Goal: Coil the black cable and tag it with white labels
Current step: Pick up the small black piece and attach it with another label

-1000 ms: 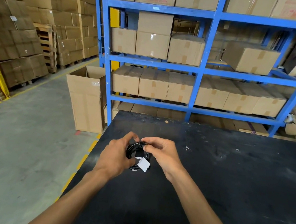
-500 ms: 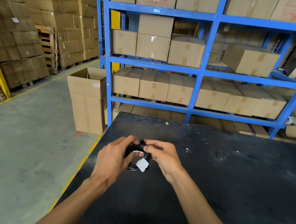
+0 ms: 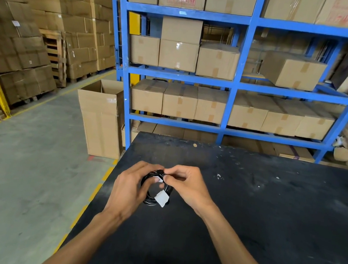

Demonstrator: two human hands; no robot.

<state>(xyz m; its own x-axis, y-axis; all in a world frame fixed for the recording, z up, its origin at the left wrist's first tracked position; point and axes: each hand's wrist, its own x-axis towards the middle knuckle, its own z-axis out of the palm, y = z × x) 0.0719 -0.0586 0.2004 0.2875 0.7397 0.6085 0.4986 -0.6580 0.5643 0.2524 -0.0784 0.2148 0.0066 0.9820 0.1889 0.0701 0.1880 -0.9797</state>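
Note:
A small coil of black cable [image 3: 149, 198] is held just above the black table [image 3: 247, 210] near its left edge. My left hand [image 3: 129, 189] wraps around the coil's left side. My right hand [image 3: 187, 187] pinches the top of the coil, where a small white label [image 3: 158, 179] shows between the fingertips. A second, larger white label [image 3: 162, 198] hangs from the coil's lower right. Most of the coil's left half is hidden behind my left hand.
The table's left edge drops to a grey concrete floor with yellow markings. An open cardboard box [image 3: 102, 121] stands on the floor by the table's far left corner. Blue shelving [image 3: 236, 84] full of cartons rises right behind the table.
Both hands keep hold of the coil in nearly the same spot. The right fingers have shifted slightly at the top of the coil, where a small white label now shows.

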